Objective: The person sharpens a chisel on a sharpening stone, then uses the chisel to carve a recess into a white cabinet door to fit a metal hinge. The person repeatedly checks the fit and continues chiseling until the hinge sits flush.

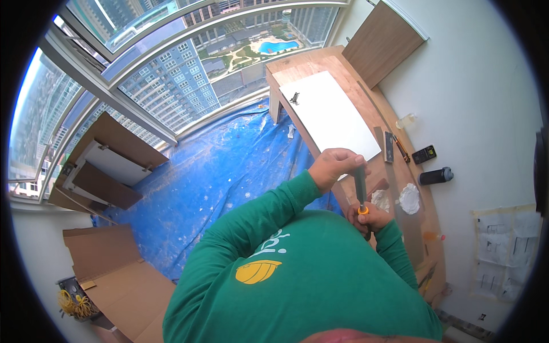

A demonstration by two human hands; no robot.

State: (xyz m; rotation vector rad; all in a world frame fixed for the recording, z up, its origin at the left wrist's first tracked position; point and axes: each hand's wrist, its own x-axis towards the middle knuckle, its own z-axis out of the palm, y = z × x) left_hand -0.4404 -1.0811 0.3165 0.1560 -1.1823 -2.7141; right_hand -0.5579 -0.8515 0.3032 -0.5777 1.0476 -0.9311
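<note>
Above the near part of the workbench, both my hands are on one long hand tool. It has a flat grey-green blade point(359, 186) and a handle with an orange collar point(363, 210) and a dark end; I cannot tell its exact kind. My right hand point(374, 218) is closed around the handle. Higher up, the fingers of my left hand point(336, 167) pinch the blade's far end. Beyond my hands lies a white panel point(329, 114) on the wooden bench point(286, 67), with a small dark metal fitting point(295, 98) on its far left part.
Along the bench's right side are a black bottle point(436, 175), a clear bottle point(406, 120), a black-and-yellow device point(424, 154) and a crumpled white wad point(409, 198). Blue sheeting point(217, 166) covers the floor. Brown panels point(106, 183) lean by the window; cardboard point(123, 280) lies lower left.
</note>
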